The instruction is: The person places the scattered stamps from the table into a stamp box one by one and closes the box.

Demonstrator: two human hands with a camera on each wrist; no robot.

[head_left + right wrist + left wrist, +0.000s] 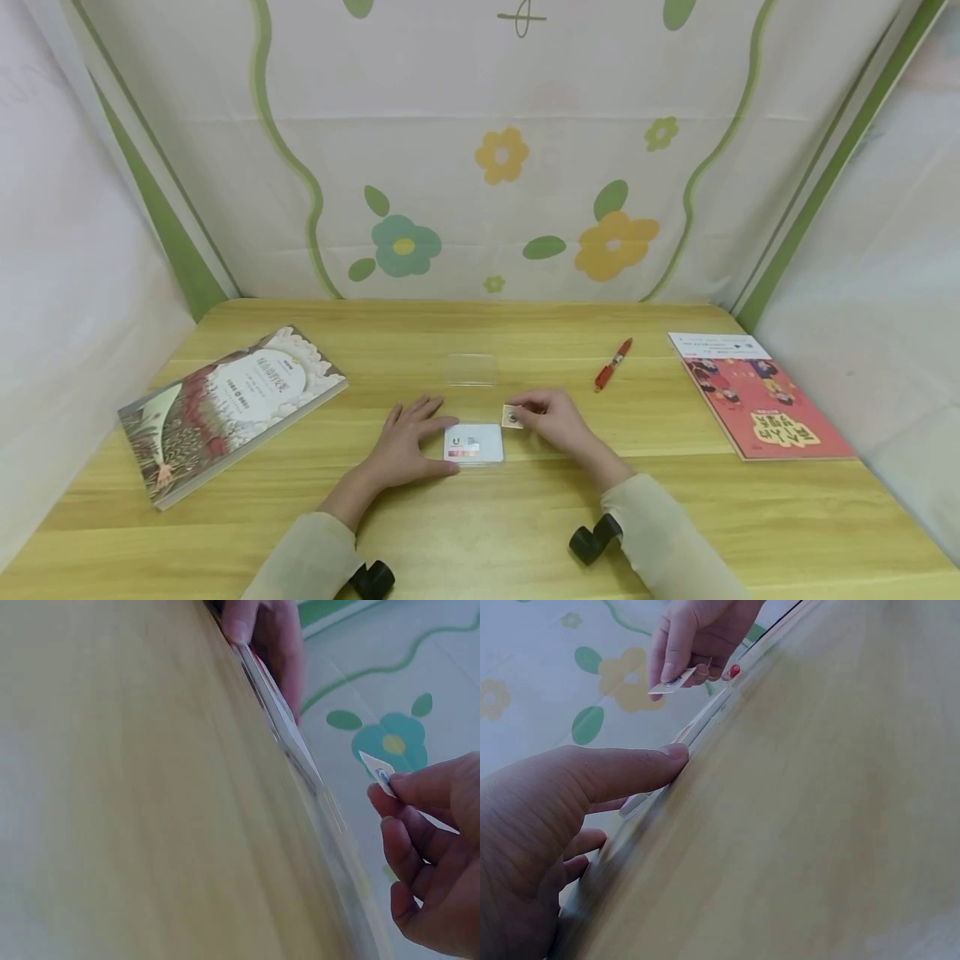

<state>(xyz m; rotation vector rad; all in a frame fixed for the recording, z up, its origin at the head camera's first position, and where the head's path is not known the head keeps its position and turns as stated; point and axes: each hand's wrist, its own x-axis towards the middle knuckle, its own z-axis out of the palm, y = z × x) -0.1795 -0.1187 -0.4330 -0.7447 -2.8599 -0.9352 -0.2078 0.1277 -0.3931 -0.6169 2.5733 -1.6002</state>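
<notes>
A flat white case (487,443) with a small logo and a pink strip lies on the table in front of the person. The left hand (405,442) holds its left end, thumb at the near edge and index finger at the far edge; in the left wrist view the thumb (641,766) touches the case's side. Between thumb and index finger the right hand (553,421) pinches a small square white card (512,417) with a dark round print. That card (379,772) is held up off the table, just right of the case.
A clear plastic piece (472,370) lies beyond the case. A red pen (613,365) is at the back right. One thick book (232,408) lies at the left, and a red booklet (765,400) at the right. A flowered curtain (487,150) hangs behind the table.
</notes>
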